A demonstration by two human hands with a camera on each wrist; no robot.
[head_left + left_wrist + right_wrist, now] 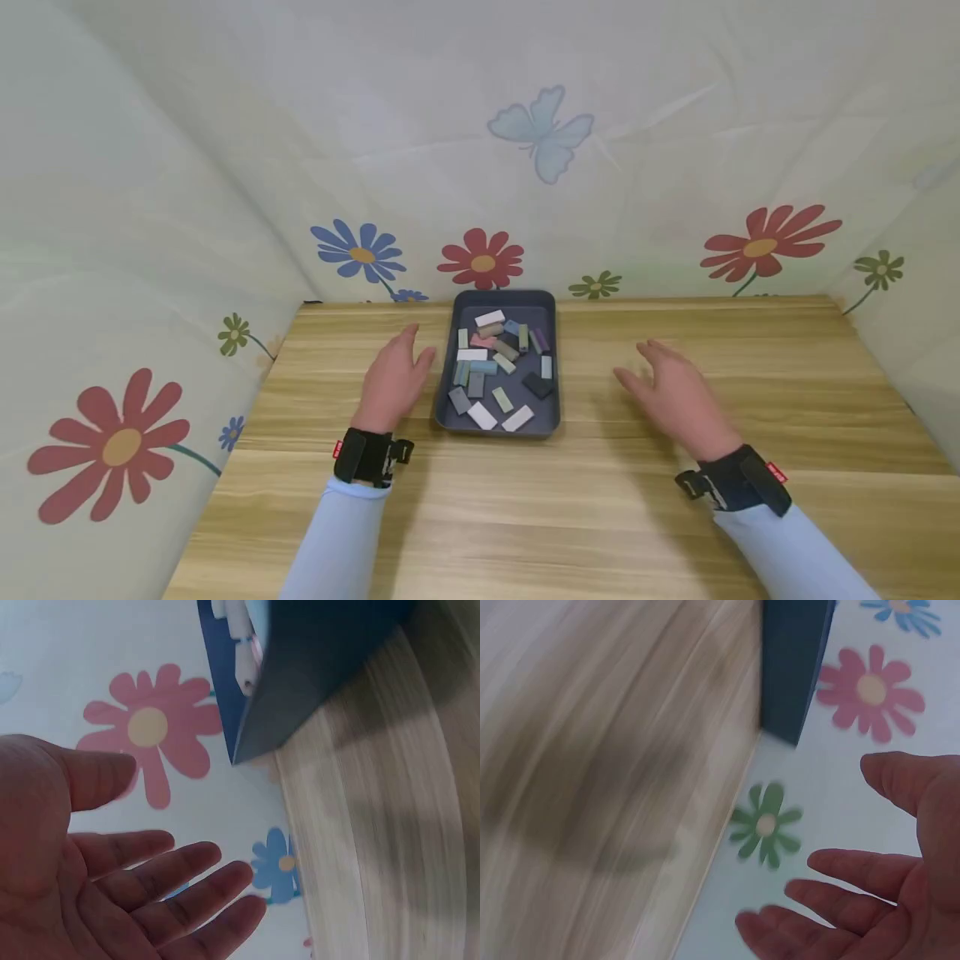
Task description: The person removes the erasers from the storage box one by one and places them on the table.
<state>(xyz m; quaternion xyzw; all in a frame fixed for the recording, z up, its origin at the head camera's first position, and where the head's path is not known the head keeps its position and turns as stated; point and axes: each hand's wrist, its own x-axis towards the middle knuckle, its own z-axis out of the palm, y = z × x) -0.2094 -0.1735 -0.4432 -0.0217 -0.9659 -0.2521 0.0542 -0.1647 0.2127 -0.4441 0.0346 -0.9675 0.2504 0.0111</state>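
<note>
A dark grey-blue tray holds several small rectangular blocks that look like erasers. Among them are a white block, a black block, a pink block, a purple block and a light blue block. Just left of the tray hovers my left hand, fingers extended, nothing in it. My right hand is farther off on the tray's right, also bare, with thumb and fingers apart. Both wrist views show the palms facing the tray's outer wall without touching it.
The tray stands on a wood-grain table, near its back edge. Behind it hangs a pale cloth printed with flowers and a butterfly. Similar cloth encloses the left and right sides.
</note>
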